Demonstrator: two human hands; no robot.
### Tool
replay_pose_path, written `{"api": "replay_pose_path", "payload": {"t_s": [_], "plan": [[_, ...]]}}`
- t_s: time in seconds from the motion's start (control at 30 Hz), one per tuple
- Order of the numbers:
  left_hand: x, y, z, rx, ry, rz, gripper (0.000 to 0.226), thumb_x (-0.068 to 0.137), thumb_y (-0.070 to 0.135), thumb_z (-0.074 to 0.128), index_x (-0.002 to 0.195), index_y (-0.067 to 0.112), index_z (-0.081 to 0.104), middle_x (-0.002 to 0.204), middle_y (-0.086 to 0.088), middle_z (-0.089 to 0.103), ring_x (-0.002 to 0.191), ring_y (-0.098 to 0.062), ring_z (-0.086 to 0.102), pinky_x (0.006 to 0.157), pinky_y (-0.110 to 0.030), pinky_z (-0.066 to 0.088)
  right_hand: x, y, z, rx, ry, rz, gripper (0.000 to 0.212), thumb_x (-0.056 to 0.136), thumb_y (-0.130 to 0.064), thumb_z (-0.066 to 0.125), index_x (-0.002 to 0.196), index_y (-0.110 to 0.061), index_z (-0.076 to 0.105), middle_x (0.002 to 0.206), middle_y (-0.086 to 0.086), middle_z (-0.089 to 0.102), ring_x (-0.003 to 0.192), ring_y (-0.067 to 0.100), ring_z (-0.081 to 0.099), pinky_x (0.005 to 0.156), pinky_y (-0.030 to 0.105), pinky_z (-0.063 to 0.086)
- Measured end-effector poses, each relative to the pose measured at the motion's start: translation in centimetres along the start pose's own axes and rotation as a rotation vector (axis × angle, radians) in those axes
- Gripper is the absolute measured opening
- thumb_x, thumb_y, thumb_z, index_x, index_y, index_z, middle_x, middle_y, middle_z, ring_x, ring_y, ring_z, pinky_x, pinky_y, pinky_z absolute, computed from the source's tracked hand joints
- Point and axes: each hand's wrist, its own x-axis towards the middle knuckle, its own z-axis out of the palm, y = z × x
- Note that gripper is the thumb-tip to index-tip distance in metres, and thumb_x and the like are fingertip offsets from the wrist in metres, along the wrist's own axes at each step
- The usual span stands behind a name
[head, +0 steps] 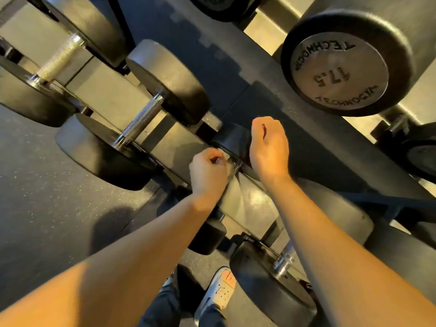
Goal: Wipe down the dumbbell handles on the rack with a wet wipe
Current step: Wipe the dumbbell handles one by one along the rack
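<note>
Though upside-down, "TECHNOGYM 17.5" on dumbbell end cap, top rt.

Black dumbbell heads; silver handles with fine cross-hatched knurling. Dark grey floor, pale-speckled. Grey end plate. Pale grey shoe with an orange patch.

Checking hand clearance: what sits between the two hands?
Head view: the handle the left hand grips, its chrome end bare, and a black dumbbell head before the right hand.
</note>
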Motion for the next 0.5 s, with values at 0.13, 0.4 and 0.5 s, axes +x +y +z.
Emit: {"api": "replay_pose_path", "payload": {"t_s": [0.13, 0.4, 0.5], "plan": [[-1.3, -1.1, 0.5, 0.377, -0.142, 0.236, 0.021, 0.101, 0.013, 0.056, 0.112, 0.017, 0.074, 0.107, 0.008, 0.066, 0.094, -0.006, 0.059, 0.089, -0.022, 0.046, 0.0, 0.3, 2.2, -0.148, 0.136, 0.013, 0.038, 0.105, -0.029, 0.035, 0.074, -0.02, 0.055, 0.064, -0.004, 0.051, 0.058, 0.013, 0.05, 0.056, 0.034, 0.038], [4.5, 0.6, -0.3, 0.104, -0.456, -0.427, 0.019, 0.104, 0.016, 0.052, 0.104, 0.007, 0.069, 0.085, -0.007, 0.074, 0.078, -0.018, 0.071, 0.069, -0.025, 0.056, -0.1, 0.5, 2.1, -0.212, 0.116, -0.006, 0.038, 0.1, -0.027, 0.033, 0.074, -0.014, 0.057, 0.065, 0.0, 0.054, 0.057, 0.015, 0.05, 0.054, 0.034, 0.035], [5.2, 0.2, -0.3, -0.094, -0.594, -0.656, 0.023, 0.105, 0.016, 0.05, 0.113, 0.002, 0.067, 0.086, -0.013, 0.077, 0.077, -0.023, 0.076, 0.082, -0.039, 0.063, -0.2, 0.5, 1.8, -0.205, 0.109, -0.015, 0.038, 0.101, -0.028, 0.033, 0.076, -0.013, 0.058, 0.066, 0.001, 0.055, 0.059, 0.016, 0.052, 0.056, 0.036, 0.04]]}}
